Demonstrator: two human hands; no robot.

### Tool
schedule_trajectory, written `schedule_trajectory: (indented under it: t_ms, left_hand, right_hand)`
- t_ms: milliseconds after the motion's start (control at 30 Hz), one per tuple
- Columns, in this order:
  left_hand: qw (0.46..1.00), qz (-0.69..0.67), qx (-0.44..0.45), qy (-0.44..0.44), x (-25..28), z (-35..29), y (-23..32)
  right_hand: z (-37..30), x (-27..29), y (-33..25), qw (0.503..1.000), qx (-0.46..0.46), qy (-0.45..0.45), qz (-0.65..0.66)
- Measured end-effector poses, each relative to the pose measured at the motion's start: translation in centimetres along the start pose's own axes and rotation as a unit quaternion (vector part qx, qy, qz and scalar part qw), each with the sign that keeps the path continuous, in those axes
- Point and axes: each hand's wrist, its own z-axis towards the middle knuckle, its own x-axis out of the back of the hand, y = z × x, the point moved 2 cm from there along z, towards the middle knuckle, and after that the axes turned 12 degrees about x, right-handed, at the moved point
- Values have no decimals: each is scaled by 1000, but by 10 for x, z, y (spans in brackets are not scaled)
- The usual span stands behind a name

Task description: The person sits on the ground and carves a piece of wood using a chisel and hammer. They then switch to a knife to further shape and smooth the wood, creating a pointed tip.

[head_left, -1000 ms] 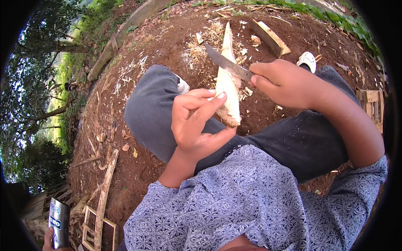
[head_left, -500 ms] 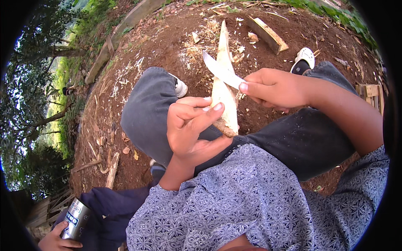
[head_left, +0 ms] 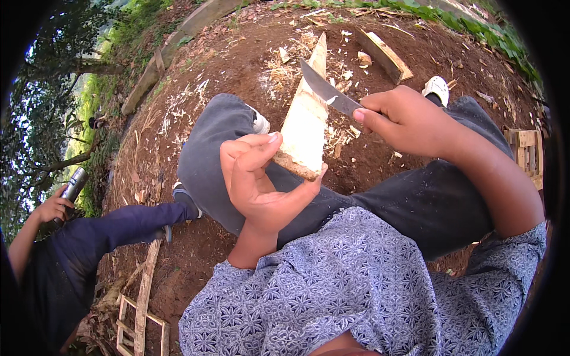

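Observation:
My left hand (head_left: 252,181) grips the near, wide end of a pale piece of wood (head_left: 304,133), thumb on one edge and fingers on the other. The wood tapers to a point at its far end, and its broad cut face is turned up. Dark bark edges the near end. In my right hand (head_left: 409,121) is a knife (head_left: 326,92), its handle hidden in my closed fingers. The blade points to the far left and lies at the wood's right edge, with a small pale chip on it; whether it touches the wood I cannot tell.
Wood shavings (head_left: 338,139) litter the reddish soil. A split wood block (head_left: 386,56) lies beyond my right hand. A slatted wooden crate (head_left: 525,151) stands at right. On the left, a seated person holds a silver tumbler (head_left: 75,185); a wooden frame (head_left: 164,335) lies nearer.
The wood has rolled to show its flat face, and its near end has shifted left. The knife has moved right and turned, its blade now darker. The other person's tumbler has moved farther away.

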Motion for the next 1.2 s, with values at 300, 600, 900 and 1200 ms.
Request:
schedule_trajectory:
  t_ms: [300,600,900,1200]
  left_hand:
    - [999,-2,-41,19,-12,-2,-1]
    - [999,-24,-31,16,-12,-4,4]
    - [996,-51,-62,26,7,2,-4]
    - [981,-72,-143,106,14,-8,-12]
  right_hand:
    - [0,-9,-19,993,-30,-28,-114]
    - [0,-27,7,995,31,-59,67]
    - [2,-9,-3,964,-88,-118,219]
    - [-17,-19,-34,985,-28,-103,139]
